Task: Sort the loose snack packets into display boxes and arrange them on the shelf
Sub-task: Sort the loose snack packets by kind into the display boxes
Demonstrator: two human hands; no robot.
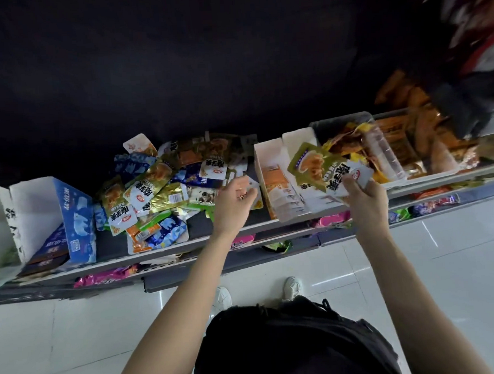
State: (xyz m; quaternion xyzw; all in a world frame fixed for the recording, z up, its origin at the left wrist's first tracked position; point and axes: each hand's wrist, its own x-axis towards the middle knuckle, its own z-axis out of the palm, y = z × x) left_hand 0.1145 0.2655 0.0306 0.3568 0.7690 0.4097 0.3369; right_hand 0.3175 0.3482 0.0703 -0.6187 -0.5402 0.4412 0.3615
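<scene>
A heap of loose snack packets [160, 188], gold, blue and orange, lies on the shelf [197, 242]. My left hand [233, 200] hovers at the heap's right edge, fingers curled, with a small orange packet showing just beneath it. My right hand [365, 197] grips a gold packet [322, 165] by its white end, holding it over a white display box [285, 182] that stands on the shelf with several orange-and-white packets inside. A blue display box [76, 221] stands at the left.
A grey bin [395, 150] of orange and yellow packets sits right of the white box. A lower shelf edge [187, 273] carries pink and purple packets. White floor tiles and my white shoes [292, 287] lie below. The space above the shelf is dark.
</scene>
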